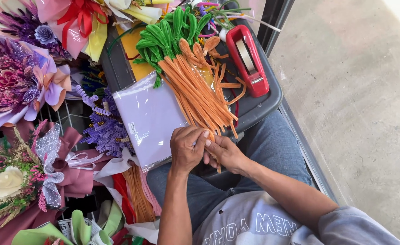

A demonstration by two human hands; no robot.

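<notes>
Over on the far left stand finished bouquets: a purple bouquet (14,81) wrapped in lilac paper, and below it a mauve-wrapped bouquet (23,181) with a cream rose and silver ribbon. Those look complete. Next to them a bunch of purple pipe cleaners (104,127) lies curled into sprigs, and a flat pack of pale lilac paper (150,118) in clear wrap rests half on the dark tray (263,102) that sits across the person's lap.

On the tray lies a big sheaf of orange pipe cleaners (200,93), with green pipe cleaners (163,36) looped at its top end. A few orange ones near the top are already twisted into small petal-like loops, but most of the sheaf is straight and unworked, so I'd judge the shaping is only at an early stage.

Just below the sheaf's lower end, the left hand (187,149) and right hand (225,152) are pressed together over the lap, fingertips meeting and pinched on one orange pipe cleaner (217,164), whose tail pokes out beneath them. Both forearms come in low from the body, wrists bent inward, the left knuckles turned up toward me.

Further right sits a red tape dispenser (250,61) at the tray's edge, then bare concrete floor (358,113).
</notes>
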